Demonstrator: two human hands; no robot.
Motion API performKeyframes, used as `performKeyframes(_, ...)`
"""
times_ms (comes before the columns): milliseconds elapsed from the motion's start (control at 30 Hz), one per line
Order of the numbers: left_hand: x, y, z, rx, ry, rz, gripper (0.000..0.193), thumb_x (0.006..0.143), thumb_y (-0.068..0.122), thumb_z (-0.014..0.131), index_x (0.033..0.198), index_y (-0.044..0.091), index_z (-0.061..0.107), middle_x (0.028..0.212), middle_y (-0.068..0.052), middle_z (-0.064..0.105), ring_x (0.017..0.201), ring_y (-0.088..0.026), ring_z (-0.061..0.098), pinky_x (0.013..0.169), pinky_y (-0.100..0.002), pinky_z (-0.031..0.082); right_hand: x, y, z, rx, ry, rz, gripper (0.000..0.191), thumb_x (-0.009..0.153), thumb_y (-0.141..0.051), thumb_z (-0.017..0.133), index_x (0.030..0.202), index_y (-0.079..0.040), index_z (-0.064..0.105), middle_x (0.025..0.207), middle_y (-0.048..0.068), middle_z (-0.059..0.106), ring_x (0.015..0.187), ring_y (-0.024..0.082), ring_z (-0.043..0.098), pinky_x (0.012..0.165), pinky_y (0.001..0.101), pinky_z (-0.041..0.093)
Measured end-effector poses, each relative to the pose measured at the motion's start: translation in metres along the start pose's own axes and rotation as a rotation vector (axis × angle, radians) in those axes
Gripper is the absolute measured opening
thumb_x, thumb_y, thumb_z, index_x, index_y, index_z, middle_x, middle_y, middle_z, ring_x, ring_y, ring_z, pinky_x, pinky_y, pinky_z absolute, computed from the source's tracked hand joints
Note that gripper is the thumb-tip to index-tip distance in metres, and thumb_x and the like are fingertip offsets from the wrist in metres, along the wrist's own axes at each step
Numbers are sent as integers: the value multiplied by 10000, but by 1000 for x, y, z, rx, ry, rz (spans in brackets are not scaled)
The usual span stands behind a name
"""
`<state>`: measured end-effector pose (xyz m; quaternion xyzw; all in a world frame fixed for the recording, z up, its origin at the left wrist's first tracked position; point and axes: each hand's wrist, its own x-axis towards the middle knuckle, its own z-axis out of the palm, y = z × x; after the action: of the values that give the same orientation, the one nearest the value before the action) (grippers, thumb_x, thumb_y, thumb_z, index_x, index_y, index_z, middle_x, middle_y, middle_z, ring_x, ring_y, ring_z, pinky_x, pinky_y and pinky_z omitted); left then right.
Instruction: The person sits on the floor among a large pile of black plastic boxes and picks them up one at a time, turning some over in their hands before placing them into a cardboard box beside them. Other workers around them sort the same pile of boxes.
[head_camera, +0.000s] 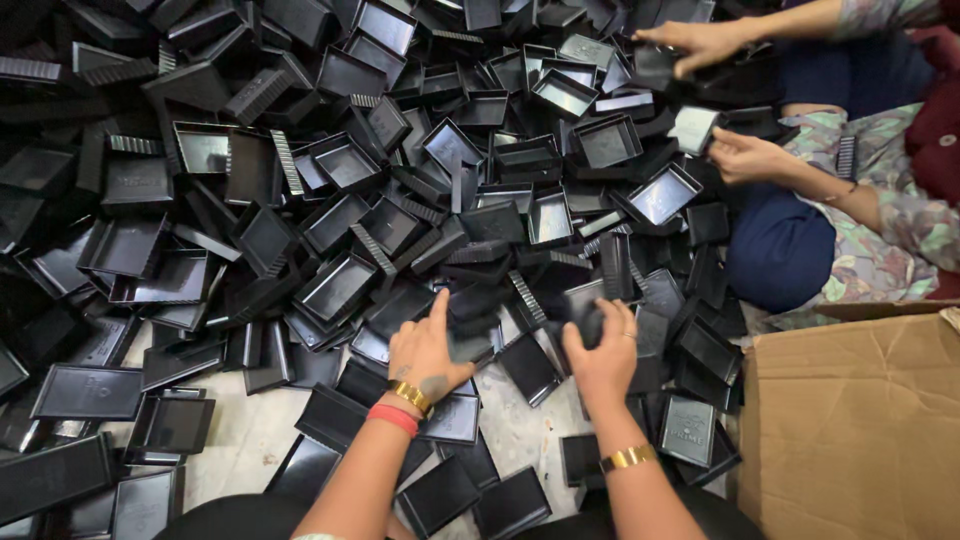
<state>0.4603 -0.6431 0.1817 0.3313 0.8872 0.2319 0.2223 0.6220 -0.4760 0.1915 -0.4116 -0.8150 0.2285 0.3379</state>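
A big heap of shallow black plastic trays (340, 170) covers the floor ahead of me. My left hand (425, 350), with a gold and a red bangle at the wrist, reaches into the heap's near edge, fingers curled over a black tray (470, 315). My right hand (603, 350), with a gold bangle, is closed around another small black tray (585, 310) just to the right. Both hands are blurred by motion.
Another person sits at the right in a patterned top and blue trousers (780, 250), one hand (700, 42) reaching into the pile, the other hand (745, 158) holding a tray. A brown cardboard box (850, 420) stands at lower right. Pale floor (250, 440) shows near me.
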Motion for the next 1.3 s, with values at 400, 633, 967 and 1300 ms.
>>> performKeyframes(400, 17, -2, 26, -260, 494, 125, 1052, 635, 179, 818, 1528, 165, 262, 1315, -154, 539, 1166, -318, 609, 1034, -512, 458, -18, 30, 4, 569, -387, -161, 390, 945, -212, 677, 1272, 0, 701, 1461, 171, 613, 1326, 257, 612, 1152, 375, 426)
performKeyframes(633, 10, 5, 37, -1448, -162, -9, 1192, 729, 21, 764, 1640, 283, 42, 1454, -182, 511, 1174, -275, 595, 974, -425, 525, -30, 27, 5, 760, -448, -83, 416, 995, -177, 591, 1342, 43, 653, 1481, 197, 592, 1402, 298, 533, 1199, 396, 351)
performKeyframes(967, -8, 20, 49, -1452, -282, 178, 1194, 716, 32, 863, 1629, 221, 118, 1480, -115, 445, 1298, -262, 563, 1035, -449, 517, -45, 20, 11, 780, -396, -80, 398, 1036, -173, 562, 1370, 32, 629, 1486, 191, 574, 1382, 291, 549, 1187, 393, 381)
performKeyframes(1300, -7, 14, 59, -1516, -263, 144, 1049, 696, 33, 893, 1574, 159, 333, 1434, -66, 507, 1284, -241, 547, 1093, -415, 476, -32, 14, 3, 692, -529, -250, 479, 1046, -227, 553, 1466, 2, 550, 1530, 194, 554, 1443, 307, 522, 1213, 399, 360)
